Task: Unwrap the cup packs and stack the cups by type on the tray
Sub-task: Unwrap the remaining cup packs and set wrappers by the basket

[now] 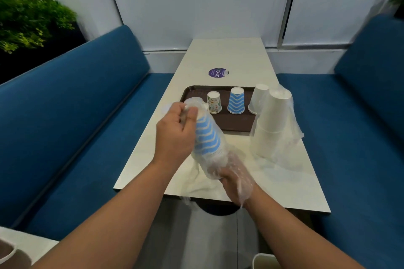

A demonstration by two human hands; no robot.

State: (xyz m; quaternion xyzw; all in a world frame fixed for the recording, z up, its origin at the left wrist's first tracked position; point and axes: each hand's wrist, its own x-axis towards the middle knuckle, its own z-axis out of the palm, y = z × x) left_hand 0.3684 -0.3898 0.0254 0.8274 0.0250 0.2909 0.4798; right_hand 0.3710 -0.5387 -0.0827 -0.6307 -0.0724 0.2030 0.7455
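A pack of blue-and-white zigzag cups [206, 137] in clear plastic wrap is held tilted above the table. My left hand [177, 133] grips its upper end, thumb against the wrap. My right hand [235, 181] holds the lower end, partly covered by loose wrap. On the brown tray [231, 122] stand three upside-down cups: a small floral cup [214, 102], a blue zigzag cup [236, 100] and a white cup [258, 98]. A stack of white cups [273, 124], upside down in opened wrap, stands on the table to the right of the tray.
The white table [229, 59] runs between two blue benches [72, 129]. A purple round sticker [217, 72] lies beyond the tray. Loose plastic wrap [196, 183] lies at the table's near edge. A plant [28, 17] is at the far left.
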